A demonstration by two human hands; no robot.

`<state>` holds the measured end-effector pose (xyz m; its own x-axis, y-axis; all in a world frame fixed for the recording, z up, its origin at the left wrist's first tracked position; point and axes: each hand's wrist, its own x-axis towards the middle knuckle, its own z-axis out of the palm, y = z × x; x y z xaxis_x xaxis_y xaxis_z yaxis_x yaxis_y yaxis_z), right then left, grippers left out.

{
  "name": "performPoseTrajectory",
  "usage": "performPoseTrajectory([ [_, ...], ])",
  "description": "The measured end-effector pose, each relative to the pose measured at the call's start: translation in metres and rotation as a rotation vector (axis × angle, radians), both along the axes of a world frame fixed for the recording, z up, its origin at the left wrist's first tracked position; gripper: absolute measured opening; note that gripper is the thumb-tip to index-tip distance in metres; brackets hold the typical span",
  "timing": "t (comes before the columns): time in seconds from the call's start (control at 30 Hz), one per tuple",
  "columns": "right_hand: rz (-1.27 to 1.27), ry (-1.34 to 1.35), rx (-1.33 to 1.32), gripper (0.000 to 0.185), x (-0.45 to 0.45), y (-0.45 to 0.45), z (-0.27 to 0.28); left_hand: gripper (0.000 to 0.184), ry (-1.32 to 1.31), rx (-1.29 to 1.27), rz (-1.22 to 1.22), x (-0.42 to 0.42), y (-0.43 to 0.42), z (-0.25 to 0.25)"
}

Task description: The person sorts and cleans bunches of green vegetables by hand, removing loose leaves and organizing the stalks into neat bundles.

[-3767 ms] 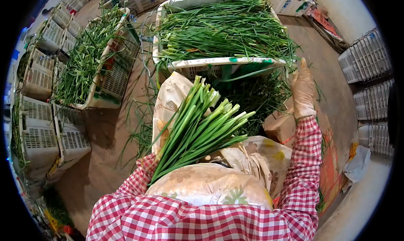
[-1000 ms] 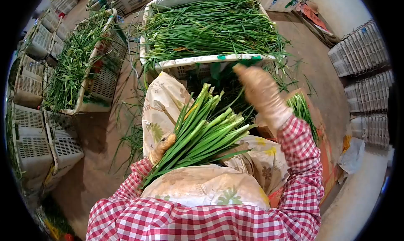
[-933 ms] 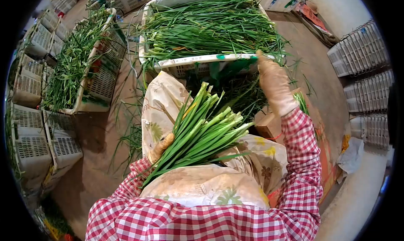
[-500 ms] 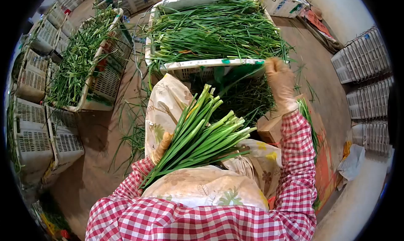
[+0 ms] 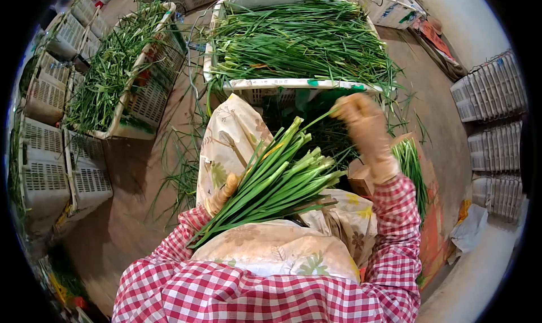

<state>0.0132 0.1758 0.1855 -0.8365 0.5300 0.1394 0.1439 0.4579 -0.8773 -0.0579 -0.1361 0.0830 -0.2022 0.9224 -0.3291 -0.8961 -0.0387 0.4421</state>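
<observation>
A thick bunch of green chives (image 5: 271,190) lies across my lap, its pale cut ends pointing up and right. My left hand (image 5: 223,196), in a tan glove, is closed round the bunch from its left side. Above the right of the bunch, my gloved right hand (image 5: 364,125) is slightly blurred, with its fingers pinched together on one chive stalk (image 5: 320,119). That stalk runs from the fingertips down to the top of the bunch. Just beyond, a white crate (image 5: 254,84) holds a heaped layer of chives (image 5: 305,40).
A second crate (image 5: 132,88) with loose greens stands to the left. Stacked crates (image 5: 45,170) line the far left, and more (image 5: 488,88) lean at the right wall. More chives (image 5: 411,165) lie by a cardboard box (image 5: 359,176) at my right. Scattered stalks litter the floor.
My right hand has come down and slightly left, nearer the bunch, and a stalk now stretches between its fingers and the bunch. My left hand keeps its hold. The view has shifted slightly.
</observation>
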Motion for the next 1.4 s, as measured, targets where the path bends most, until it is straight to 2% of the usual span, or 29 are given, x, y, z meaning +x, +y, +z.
performPoseTrajectory([
  [0.03, -0.064, 0.074, 0.069, 0.026, 0.005, 0.027, -0.008, 0.074, 0.000, 0.002, -0.006, -0.001, -0.001, 0.000],
  [0.07, -0.209, 0.047, 0.283, 0.030, 0.013, 0.045, 0.004, 0.074, 0.005, 0.002, -0.009, -0.002, -0.003, 0.001],
  [0.1, -0.306, 0.157, 0.331, 0.033, 0.020, 0.074, -0.001, 0.074, 0.012, 0.003, -0.016, -0.003, -0.004, 0.001],
  [0.17, -0.728, -0.039, 0.484, 0.031, 0.046, 0.131, 0.001, 0.075, 0.043, 0.000, -0.032, -0.006, -0.002, 0.006],
  [0.2, -0.725, -0.040, 0.483, 0.031, 0.057, 0.150, -0.001, 0.075, 0.057, -0.004, -0.041, -0.009, 0.000, 0.008],
  [0.27, -0.807, -0.207, 0.841, 0.030, 0.070, 0.171, -0.013, 0.075, 0.088, -0.016, -0.065, -0.013, 0.005, 0.014],
  [0.33, -0.569, -0.195, 1.192, 0.027, 0.069, 0.156, -0.055, 0.081, 0.136, -0.088, -0.106, -0.015, 0.009, 0.020],
  [0.4, -0.257, 0.117, 0.306, 0.021, 0.036, 0.046, -0.019, 0.079, 0.174, -0.061, -0.081, -0.015, 0.016, 0.013],
  [0.47, 0.076, 0.140, 0.153, 0.023, 0.026, -0.010, -0.017, 0.074, 0.282, -0.128, -0.147, -0.020, 0.022, 0.016],
  [0.53, 0.305, 0.080, 0.463, 0.026, 0.014, -0.036, -0.012, 0.070, 0.362, -0.230, -0.181, -0.022, 0.026, 0.023],
  [0.6, 0.270, -0.023, 0.770, 0.030, 0.005, -0.061, 0.002, 0.068, 0.248, -0.184, -0.177, -0.015, 0.036, 0.040],
  [0.63, 0.293, -0.218, 0.813, 0.036, 0.001, -0.066, 0.001, 0.066, 0.198, -0.207, -0.199, -0.015, 0.037, 0.045],
  [0.67, 0.325, -0.252, 0.849, 0.028, -0.002, -0.067, -0.010, 0.066, 0.198, -0.207, -0.199, -0.014, 0.038, 0.044],
  [0.73, 0.345, -0.263, 0.872, 0.016, -0.002, -0.077, -0.023, 0.064, 0.230, -0.221, -0.206, -0.013, 0.038, 0.037],
  [0.77, 0.330, -0.096, 0.832, 0.012, 0.004, -0.080, -0.025, 0.064, 0.252, -0.177, -0.217, -0.013, 0.037, 0.033],
  [0.8, 0.336, -0.100, 0.829, 0.012, 0.008, -0.086, -0.024, 0.064, 0.246, -0.178, -0.214, -0.016, 0.031, 0.017],
  [0.87, 0.298, 0.004, 0.593, 0.011, 0.017, -0.094, -0.022, 0.062, 0.258, -0.165, -0.044, -0.027, 0.018, -0.020],
  [0.9, 0.389, -0.074, 0.412, 0.011, 0.022, -0.096, -0.018, 0.077, 0.091, -0.038, 0.001, -0.023, 0.017, -0.018],
  [0.93, 0.398, -0.075, 0.414, 0.011, 0.028, -0.098, -0.010, 0.077, 0.089, -0.037, 0.010, -0.022, 0.021, -0.009],
  [1.0, 0.656, -0.256, -0.250, 0.019, 0.040, -0.100, 0.013, 0.088, 0.119, -0.010, 0.120, -0.025, 0.033, 0.009],
  [1.07, 0.712, -0.338, -0.520, 0.021, 0.053, -0.090, 0.042, 0.091, -0.029, 0.011, 0.023, -0.029, 0.025, -0.012],
  [1.1, 0.738, -0.190, -0.459, 0.024, 0.064, -0.082, 0.038, 0.090, -0.042, 0.015, 0.013, -0.030, 0.025, -0.015],
  [1.13, 0.743, -0.105, -0.664, 0.023, 0.073, -0.072, 0.043, 0.089, -0.039, 0.016, 0.013, -0.031, 0.025, -0.016],
  [1.17, 0.694, 0.027, -0.867, 0.025, 0.083, -0.063, 0.051, 0.088, -0.028, 0.015, 0.014, -0.031, 0.023, -0.017],
  [1.23, 0.568, 0.421, -0.761, 0.019, 0.086, -0.042, 0.052, 0.087, -0.005, 0.006, 0.021, -0.030, 0.021, -0.016],
  [1.27, 0.361, 0.549, -0.663, 0.019, 0.091, -0.037, 0.051, 0.086, 0.014, -0.005, 0.014, -0.029, 0.019, -0.016],
  [1.37, -0.440, 0.070, -0.211, 0.031, 0.097, 0.014, 0.028, 0.083, 0.048, -0.035, -0.012, -0.030, 0.014, -0.016],
  [1.4, -0.562, -0.172, -0.046, 0.032, 0.100, 0.034, 0.004, 0.082, 0.031, -0.029, -0.016, -0.031, 0.015, -0.016],
])
